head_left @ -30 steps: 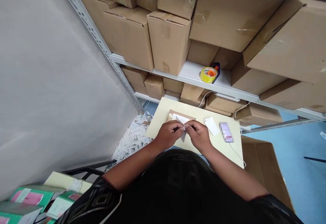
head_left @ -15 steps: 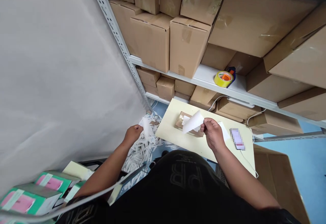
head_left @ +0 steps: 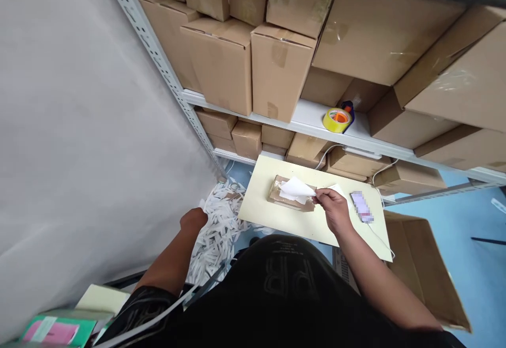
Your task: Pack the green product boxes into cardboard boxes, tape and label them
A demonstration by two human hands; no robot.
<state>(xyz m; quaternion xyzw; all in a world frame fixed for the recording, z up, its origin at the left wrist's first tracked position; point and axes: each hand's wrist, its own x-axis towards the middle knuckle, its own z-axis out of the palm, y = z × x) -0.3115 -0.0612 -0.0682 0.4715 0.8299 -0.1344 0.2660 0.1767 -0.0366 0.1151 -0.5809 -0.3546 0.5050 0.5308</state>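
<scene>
Head view: the right hand (head_left: 334,211) pinches a white sheet (head_left: 298,186) by its right end between thumb and fingers, holding it over a small cardboard box (head_left: 290,203). The box lies on a pale yellow table (head_left: 255,208), left of the right hand, with clear tape at its left end and white paper on top, partly hidden by the held sheet. The left hand (head_left: 193,220) is well apart from the table, its fingers curled in, above the edge of a heap of white paper strips (head_left: 221,219) near the grey wall (head_left: 98,153); I cannot tell whether it grips anything. Beside the right hand lies a phone (head_left: 361,206), its screen blurred out. A yellow tape roll (head_left: 334,121) sits on the shelf (head_left: 306,113) beyond, among larger cardboard boxes (head_left: 280,74)
</scene>
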